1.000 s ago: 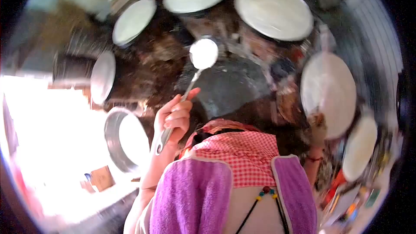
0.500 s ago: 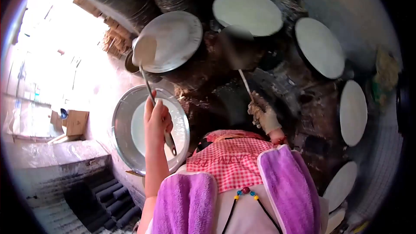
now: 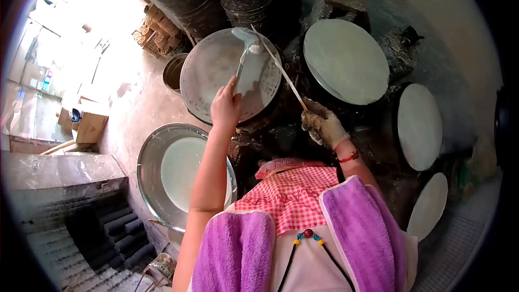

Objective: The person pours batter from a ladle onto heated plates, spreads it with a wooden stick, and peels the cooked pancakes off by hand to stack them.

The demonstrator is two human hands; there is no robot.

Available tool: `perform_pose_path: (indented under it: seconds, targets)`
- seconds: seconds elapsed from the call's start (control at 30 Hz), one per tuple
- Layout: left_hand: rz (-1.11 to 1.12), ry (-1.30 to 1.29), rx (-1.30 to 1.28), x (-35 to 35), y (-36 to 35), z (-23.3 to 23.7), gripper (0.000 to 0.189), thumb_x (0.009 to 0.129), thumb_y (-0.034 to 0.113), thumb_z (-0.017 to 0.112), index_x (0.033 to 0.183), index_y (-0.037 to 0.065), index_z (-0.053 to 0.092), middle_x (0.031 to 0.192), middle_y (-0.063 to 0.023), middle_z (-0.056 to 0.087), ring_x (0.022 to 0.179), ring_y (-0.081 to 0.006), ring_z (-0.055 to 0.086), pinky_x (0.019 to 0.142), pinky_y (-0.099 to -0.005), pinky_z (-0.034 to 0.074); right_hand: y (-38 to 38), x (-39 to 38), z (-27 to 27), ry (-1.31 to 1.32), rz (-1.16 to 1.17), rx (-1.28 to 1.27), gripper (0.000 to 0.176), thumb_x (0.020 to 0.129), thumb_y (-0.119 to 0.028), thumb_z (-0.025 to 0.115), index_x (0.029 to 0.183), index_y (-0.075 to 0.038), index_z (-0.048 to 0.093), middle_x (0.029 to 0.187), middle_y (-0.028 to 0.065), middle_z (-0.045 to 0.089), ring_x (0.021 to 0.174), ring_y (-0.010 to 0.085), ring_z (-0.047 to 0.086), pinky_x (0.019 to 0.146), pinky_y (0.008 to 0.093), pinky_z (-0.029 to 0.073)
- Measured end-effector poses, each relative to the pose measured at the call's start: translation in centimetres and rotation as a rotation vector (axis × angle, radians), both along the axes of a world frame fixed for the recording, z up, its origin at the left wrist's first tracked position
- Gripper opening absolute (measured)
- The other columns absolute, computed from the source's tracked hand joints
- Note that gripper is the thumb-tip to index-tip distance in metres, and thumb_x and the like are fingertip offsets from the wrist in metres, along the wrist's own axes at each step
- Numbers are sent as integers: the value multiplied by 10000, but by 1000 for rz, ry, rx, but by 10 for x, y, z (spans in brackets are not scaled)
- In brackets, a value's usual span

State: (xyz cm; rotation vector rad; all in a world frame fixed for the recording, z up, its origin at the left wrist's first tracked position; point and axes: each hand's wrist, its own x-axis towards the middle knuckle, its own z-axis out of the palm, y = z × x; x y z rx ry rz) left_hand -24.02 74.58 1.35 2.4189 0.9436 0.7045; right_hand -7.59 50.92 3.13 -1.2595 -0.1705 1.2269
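My left hand [image 3: 225, 107] grips the handle of a ladle [image 3: 243, 57]. The ladle's bowl, coated with white liquid, is over the far part of a round griddle [image 3: 211, 70] whose surface looks greyish white. A patch of white batter [image 3: 258, 49] shows beside the bowl. In a stained glove, my right hand [image 3: 326, 128] is closed around a long-handled flat spatula [image 3: 284, 74]. Its blade is seen nearly edge-on and reaches over the griddle's right side, close to the ladle. Below my left forearm stands a wide metal basin [image 3: 145, 181] of white liquid, partly hidden by the arm.
White round griddle tops [image 3: 346, 62] curve around my right side, including another disc [image 3: 420, 127] and a lower one [image 3: 428, 205]. Dark metal drums [image 3: 181, 2] stand behind. A small metal pot [image 3: 174, 73] sits left of the griddle. Black cylinders [image 3: 127, 238] lie lower left.
The ladle has moved right across the griddle. The spatula has swung left, its broad blade now turned nearly edge-on. The camera view has shifted, bringing the griddle lower and further right.
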Motion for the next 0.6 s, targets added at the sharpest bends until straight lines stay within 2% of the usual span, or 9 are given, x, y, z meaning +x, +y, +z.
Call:
perform_pose_path:
  seconds: [0.07, 0.13, 0.17, 0.27, 0.37, 0.43, 0.5, 0.57, 0.6]
  targets:
    - [-3, -115, -79, 18, 2, -15, 471, 859, 134, 602, 1313, 83, 491, 914, -116, 627, 760, -222, 634, 646, -343, 509, -3, 20, -14, -2, 33, -83, 381, 890, -167, 615, 1266, -175, 556, 767, 4, 632, 435, 64, 460, 375, 205, 349]
    - [119, -684, -1239, 38, -3, -2, 370, 881, 131, 603, 1221, 15, 520, 809, -76, 586, 619, -130, 544, 502, -257, 437, -4, 30, -31, -80, 67, -158, 430, 904, -163, 588, 1325, -191, 502, 793, -12, 603, 502, 59, 483, 389, 187, 341]
    - [135, -683, -1238, 44, 1, -4, 370, 881, 131, 603, 1221, 15, 520, 809, -76, 586, 619, -130, 544, 502, -257, 437, -2, 36, -36, -72, 79, -161, 430, 904, -163, 588, 1325, -191, 502, 793, -12, 603, 502, 59, 483, 389, 187, 341]
    - [60, -1092, -1759, 65, 26, -12, 148, 914, 94, 546, 1041, 25, 513, 739, -38, 505, 530, -92, 399, 433, -214, 349, 18, 31, -27, -87, 20, -181, 403, 907, -169, 585, 1305, -206, 530, 809, -37, 601, 499, 47, 463, 397, 189, 350]
    - [130, -1268, -1653, 78, 57, -23, 93, 911, 62, 518, 999, 32, 517, 739, -43, 508, 540, -92, 404, 445, -227, 348, 45, 20, -52, -197, 21, -149, 396, 906, -134, 581, 1297, -177, 536, 850, -48, 609, 625, 39, 503, 484, 203, 414]
    - [231, -1279, -1484, 80, 64, -15, 60, 919, 69, 504, 973, 50, 486, 749, -45, 504, 541, -94, 396, 454, -225, 346, 71, 12, -58, -304, 73, -186, 379, 907, -160, 586, 1284, -182, 549, 834, -46, 597, 655, 40, 501, 544, 192, 418]
    - [284, -1509, -1198, 68, 70, -13, 96, 927, 78, 494, 1018, 61, 467, 755, -42, 503, 543, -96, 400, 455, -228, 350, 99, 14, -64, -238, 161, -119, 392, 896, -182, 602, 1284, -178, 548, 862, -18, 618, 671, 54, 520, 570, 195, 432]
    - [370, -1547, -1216, 43, 64, -4, 162, 942, 104, 476, 1101, 74, 458, 761, -32, 496, 541, -93, 393, 450, -220, 335, 128, 16, -64, -485, 195, -136, 406, 892, -184, 605, 1293, -174, 540, 878, -6, 626, 659, 60, 518, 573, 196, 434]
    - [293, -1411, -1273, 21, 61, -6, 196, 950, 118, 467, 1140, 70, 461, 764, -25, 492, 533, -82, 381, 451, -212, 326, 133, 14, -56, -496, 188, -169, 422, 887, -183, 610, 1302, -172, 533, 891, -7, 629, 665, 60, 521, 589, 201, 446]
